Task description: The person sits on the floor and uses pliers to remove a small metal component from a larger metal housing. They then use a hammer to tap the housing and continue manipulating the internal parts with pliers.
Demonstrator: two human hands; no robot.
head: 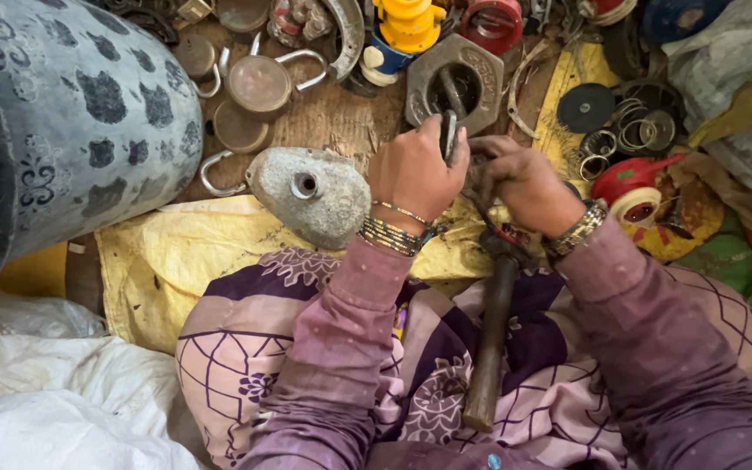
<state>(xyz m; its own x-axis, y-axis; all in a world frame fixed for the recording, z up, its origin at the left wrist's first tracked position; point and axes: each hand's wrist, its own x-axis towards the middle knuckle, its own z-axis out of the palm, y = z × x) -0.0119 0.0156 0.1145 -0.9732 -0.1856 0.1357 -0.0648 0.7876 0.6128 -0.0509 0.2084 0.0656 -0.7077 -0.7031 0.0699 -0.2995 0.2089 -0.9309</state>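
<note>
Two hands, left [412, 170] and right [524, 183], work above one hammer [491, 339]. Three round padlocks [258, 85] lie beside one hexagonal metal block [454, 83].

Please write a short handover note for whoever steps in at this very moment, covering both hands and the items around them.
Left hand: closed around a small metal piece, held upright near the hexagonal metal block.
Right hand: fingers curled on a small dark part just beside the left hand; what it is cannot be told.
Hammer: lying across the lap, wooden handle toward the person, not gripped.
Grey metal casting with a round hole: on the yellow sack, left of the hands, untouched.
Round padlock bodies lie on the wooden board beyond.
Done or left: not readable from this view.
</note>
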